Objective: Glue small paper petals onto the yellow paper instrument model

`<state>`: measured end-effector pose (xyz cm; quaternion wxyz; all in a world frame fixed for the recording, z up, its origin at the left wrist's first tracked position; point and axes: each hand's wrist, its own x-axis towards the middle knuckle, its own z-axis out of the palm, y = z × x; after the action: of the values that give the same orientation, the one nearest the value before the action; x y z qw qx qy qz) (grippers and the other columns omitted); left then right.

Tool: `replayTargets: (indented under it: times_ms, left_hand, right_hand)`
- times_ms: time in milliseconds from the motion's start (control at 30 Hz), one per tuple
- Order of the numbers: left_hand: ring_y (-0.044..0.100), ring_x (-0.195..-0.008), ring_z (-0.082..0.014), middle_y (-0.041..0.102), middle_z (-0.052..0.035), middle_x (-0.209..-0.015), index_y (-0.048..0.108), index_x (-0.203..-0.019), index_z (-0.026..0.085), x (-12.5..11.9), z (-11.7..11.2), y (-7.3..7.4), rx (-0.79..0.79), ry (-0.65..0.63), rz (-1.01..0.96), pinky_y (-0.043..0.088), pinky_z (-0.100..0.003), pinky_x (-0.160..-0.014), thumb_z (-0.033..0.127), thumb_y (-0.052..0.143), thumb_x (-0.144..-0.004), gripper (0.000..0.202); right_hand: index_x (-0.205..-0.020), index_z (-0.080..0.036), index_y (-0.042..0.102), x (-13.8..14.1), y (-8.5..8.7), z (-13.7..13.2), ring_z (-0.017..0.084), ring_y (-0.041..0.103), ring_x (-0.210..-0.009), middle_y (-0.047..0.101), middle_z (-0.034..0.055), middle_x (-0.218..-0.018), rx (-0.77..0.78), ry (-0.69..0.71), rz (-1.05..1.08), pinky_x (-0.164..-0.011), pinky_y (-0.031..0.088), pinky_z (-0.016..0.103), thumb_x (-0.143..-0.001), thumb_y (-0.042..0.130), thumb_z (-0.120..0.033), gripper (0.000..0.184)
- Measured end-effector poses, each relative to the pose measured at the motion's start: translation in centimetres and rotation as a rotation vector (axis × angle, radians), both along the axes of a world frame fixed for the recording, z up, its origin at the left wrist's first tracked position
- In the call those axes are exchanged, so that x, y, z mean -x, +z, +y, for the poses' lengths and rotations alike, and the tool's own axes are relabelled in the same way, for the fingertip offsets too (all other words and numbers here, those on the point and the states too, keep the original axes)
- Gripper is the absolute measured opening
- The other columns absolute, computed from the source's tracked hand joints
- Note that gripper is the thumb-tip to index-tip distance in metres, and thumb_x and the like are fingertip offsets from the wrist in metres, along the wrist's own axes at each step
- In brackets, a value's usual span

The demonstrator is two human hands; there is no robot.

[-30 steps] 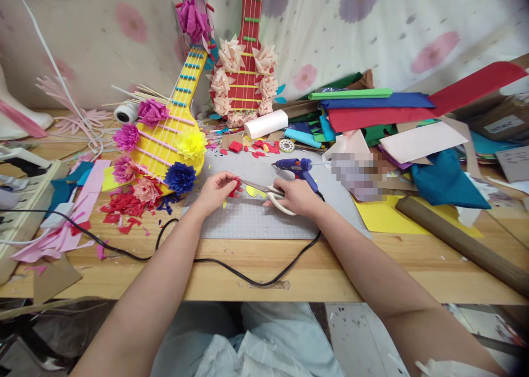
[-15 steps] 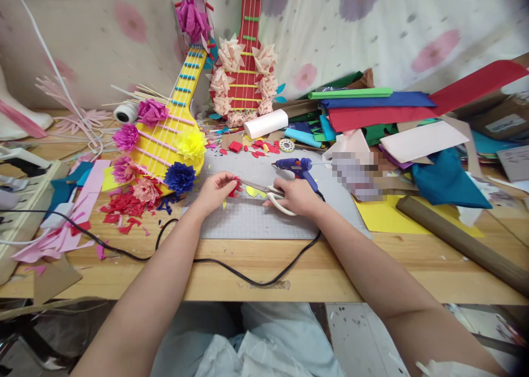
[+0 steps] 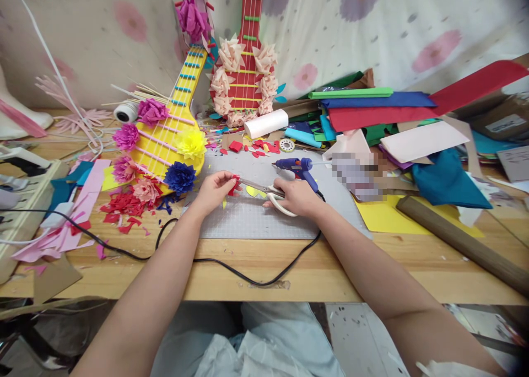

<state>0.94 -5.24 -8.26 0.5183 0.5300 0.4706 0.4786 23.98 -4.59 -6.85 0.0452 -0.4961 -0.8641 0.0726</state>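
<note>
Between the thumb and fingers of my left hand (image 3: 215,191) is a small piece of red paper (image 3: 235,184). My right hand (image 3: 301,196) is closed around the white handles of a pair of scissors (image 3: 283,206), whose blades point left and reach the paper. Both hands are over a grey cutting mat (image 3: 248,222). Yellow scraps (image 3: 253,191) lie on the mat beneath the blades. Just beyond my right hand rests a blue glue gun (image 3: 298,165).
A yellow paper-flowered guitar (image 3: 161,140) leans at the left, with a red one (image 3: 246,85) behind it. Red scraps (image 3: 124,206) lie beside the yellow guitar. Coloured paper (image 3: 380,101) is piled at the right. A black cord (image 3: 256,283) loops along the table's front.
The red paper has shifted slightly in my left fingers and shows a little more above them. The right hand and scissors have hardly moved.
</note>
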Motion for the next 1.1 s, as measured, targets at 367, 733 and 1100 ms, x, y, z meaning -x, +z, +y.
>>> replayTargets:
  times_ms: [367, 733, 1100]
  left_hand:
    - [0.061, -0.065, -0.0137, 0.06, 0.0007, -0.064, 0.056, -0.072, 0.015, -0.05, 0.06, -0.09, 0.037, -0.004, -0.016, 0.053, -0.029, -0.059, 0.041, 0.07, -0.06, 0.032]
    - [0.061, -0.067, -0.0144, 0.061, -0.0001, -0.066, 0.059, -0.076, 0.015, 0.05, -0.08, 0.08, 0.045, -0.02, -0.012, 0.054, -0.029, -0.061, 0.044, 0.071, -0.059, 0.036]
    - [0.06, -0.065, -0.013, 0.06, 0.0009, -0.067, 0.058, -0.074, 0.015, 0.0, -0.05, 0.06, 0.047, 0.01, -0.05, 0.054, -0.029, -0.061, 0.042, 0.072, -0.058, 0.035]
  right_hand:
    - [-0.081, -0.019, 0.054, 0.03, -0.29, 0.18, 0.017, 0.053, -0.062, 0.06, 0.0037, -0.066, -0.017, -0.002, 0.013, -0.053, 0.021, 0.026, -0.075, 0.042, -0.069, 0.052]
    - [-0.076, -0.019, 0.053, -0.21, -0.46, 0.47, 0.015, 0.052, -0.058, 0.059, 0.003, -0.063, -0.041, -0.004, 0.013, -0.051, 0.02, 0.026, -0.076, 0.042, -0.067, 0.049]
    - [-0.082, -0.02, 0.052, -0.07, 0.03, 0.06, 0.017, 0.055, -0.064, 0.061, 0.0038, -0.069, -0.013, -0.007, -0.003, -0.053, 0.022, 0.026, -0.076, 0.041, -0.068, 0.05]
